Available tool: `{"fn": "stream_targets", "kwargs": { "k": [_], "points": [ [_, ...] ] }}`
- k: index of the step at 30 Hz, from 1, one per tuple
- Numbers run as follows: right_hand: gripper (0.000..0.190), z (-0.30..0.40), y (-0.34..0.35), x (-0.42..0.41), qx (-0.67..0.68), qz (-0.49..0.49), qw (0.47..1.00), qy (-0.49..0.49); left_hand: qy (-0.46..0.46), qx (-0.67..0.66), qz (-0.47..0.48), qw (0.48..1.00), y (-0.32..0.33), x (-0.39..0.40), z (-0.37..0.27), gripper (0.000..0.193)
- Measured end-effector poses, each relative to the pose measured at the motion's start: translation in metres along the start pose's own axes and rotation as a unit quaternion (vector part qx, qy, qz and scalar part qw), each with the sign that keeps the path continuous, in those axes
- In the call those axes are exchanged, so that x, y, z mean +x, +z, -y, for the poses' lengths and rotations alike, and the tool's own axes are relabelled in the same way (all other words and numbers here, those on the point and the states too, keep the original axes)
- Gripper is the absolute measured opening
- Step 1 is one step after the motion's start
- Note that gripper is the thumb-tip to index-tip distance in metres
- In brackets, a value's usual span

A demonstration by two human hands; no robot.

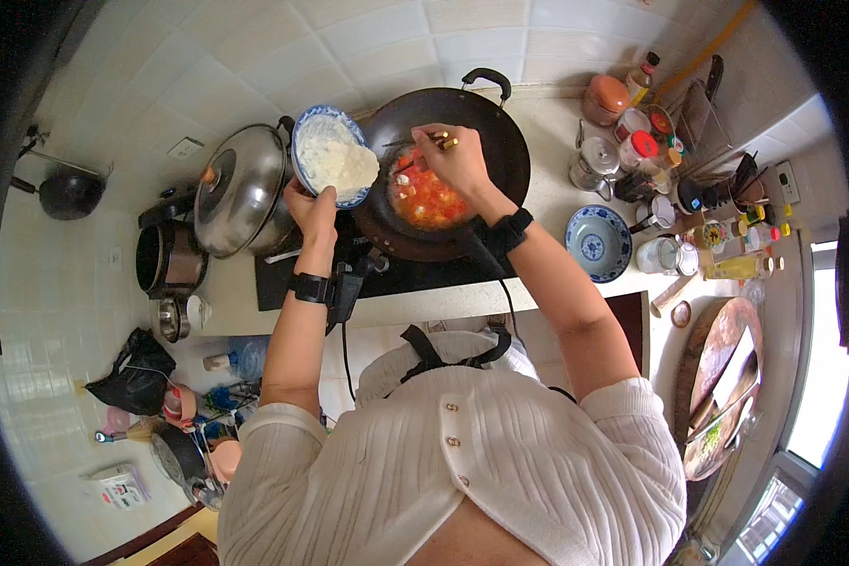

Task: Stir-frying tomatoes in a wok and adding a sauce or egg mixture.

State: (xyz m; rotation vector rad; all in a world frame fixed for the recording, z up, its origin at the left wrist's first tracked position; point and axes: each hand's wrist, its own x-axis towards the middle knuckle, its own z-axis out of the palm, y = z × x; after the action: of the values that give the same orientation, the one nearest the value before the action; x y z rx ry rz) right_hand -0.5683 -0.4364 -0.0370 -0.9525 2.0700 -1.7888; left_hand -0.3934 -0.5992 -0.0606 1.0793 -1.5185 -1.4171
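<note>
My left hand grips the rim of a blue-and-white bowl, tilted towards the wok. A pale, lumpy, batter-like mass fills much of the bowl and bulges at its right rim. In my right hand is a pair of chopsticks with gold-coloured ends; their other ends point down and left, over the wok. The black wok stands on the cooktop. Red tomato-like soup with a few white lumps lies in its bottom. My right hand hides part of the soup.
A large steel lid and a dark pot stand left of the wok. Right of it are a blue-and-white dish, a metal pot and several jars. A round chopping board with a cleaver lies further right.
</note>
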Motion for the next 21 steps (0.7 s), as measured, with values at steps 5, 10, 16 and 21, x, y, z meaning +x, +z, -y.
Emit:
{"fn": "stream_targets", "kwargs": {
  "k": [5,10,16,21],
  "points": [
    [0.018,0.013,0.006,-0.010,0.037,0.014,0.999,-0.030,0.020,0.023,-0.004,1.000,0.008,-0.004,-0.002,0.058],
    [0.017,0.022,0.012,-0.013,0.030,0.012,0.997,-0.064,0.062,0.072,-0.014,0.995,0.017,-0.015,-0.008,0.060],
    [0.019,0.020,0.015,-0.013,0.026,-0.018,0.995,-0.093,0.149,0.181,-0.001,0.972,0.028,-0.027,-0.020,0.060],
    [0.021,0.023,0.015,-0.011,0.016,-0.039,0.995,-0.094,0.168,0.209,-0.010,0.963,0.028,-0.019,-0.010,0.067]
  ]
}}
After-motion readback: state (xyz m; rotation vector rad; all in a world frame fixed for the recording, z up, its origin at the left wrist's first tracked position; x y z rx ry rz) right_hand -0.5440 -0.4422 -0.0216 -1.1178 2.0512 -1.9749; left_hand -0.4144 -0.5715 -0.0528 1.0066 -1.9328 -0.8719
